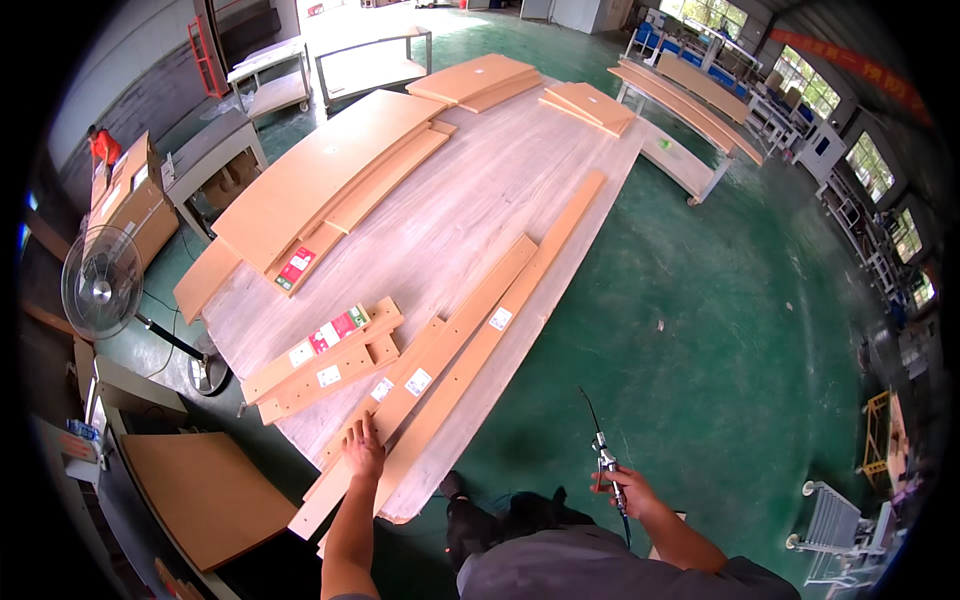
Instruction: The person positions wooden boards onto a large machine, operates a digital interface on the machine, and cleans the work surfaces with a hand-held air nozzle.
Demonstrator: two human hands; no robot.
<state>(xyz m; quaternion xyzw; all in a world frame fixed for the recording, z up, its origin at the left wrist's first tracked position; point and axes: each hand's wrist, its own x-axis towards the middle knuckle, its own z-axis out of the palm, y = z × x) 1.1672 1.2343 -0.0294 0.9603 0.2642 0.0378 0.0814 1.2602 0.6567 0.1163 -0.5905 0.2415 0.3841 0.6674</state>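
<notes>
My left hand (363, 447) lies on the near end of the long narrow wooden boards (440, 355), fingers stretched out and a little apart. Small holes and white labels show on these boards. In my right hand (632, 490) is a silver air blow gun (606, 458) with a long thin nozzle, pointing up and away from me over the floor beside the table. A hose runs down from its handle. Another long board (490, 350) lies parallel along the right edge of the table (480, 180).
Shorter boards (325, 365) with labels lie left of my left hand. Wide panels (330, 150) are stacked along the table's far left. A standing fan (102, 290) is at the left. Loaded racks (690, 115) stand at the far right; a person in red (103, 146) is far left.
</notes>
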